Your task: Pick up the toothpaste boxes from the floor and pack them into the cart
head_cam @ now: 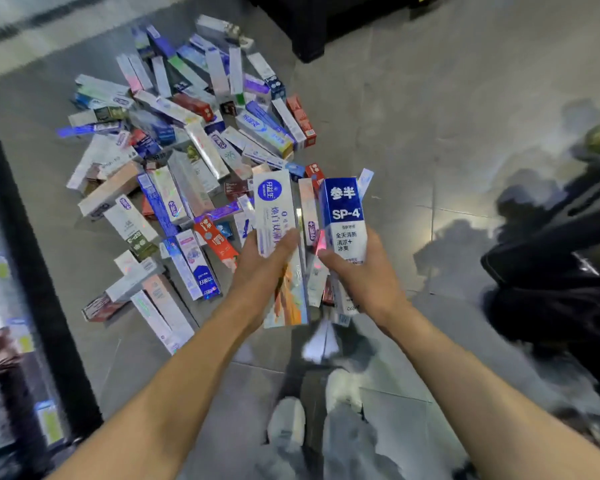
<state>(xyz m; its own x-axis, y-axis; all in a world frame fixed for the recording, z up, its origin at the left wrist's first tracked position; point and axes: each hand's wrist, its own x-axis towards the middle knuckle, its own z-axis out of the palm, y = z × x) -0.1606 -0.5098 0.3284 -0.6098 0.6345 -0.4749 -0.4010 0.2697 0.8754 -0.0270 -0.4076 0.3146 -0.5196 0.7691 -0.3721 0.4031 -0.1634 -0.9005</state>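
A big heap of toothpaste boxes (187, 150) in many colours lies spread over the grey tiled floor. My left hand (260, 271) grips a stack of long boxes, a white box with a blue round logo (274, 206) on top. My right hand (364, 271) grips a blue and white box marked SP-4 (343, 213), held upright, with more boxes tucked behind it. Both hands hover side by side above the near edge of the heap. The dark cart (551, 271) shows blurred at the right edge.
A black shelf frame (25, 237) with stocked goods runs along the left. A black block (326, 26) stands at the top centre. My shoes (288, 427) and grey trousers are below the hands. Bare floor tiles (430, 116) stretch to the right of the heap.
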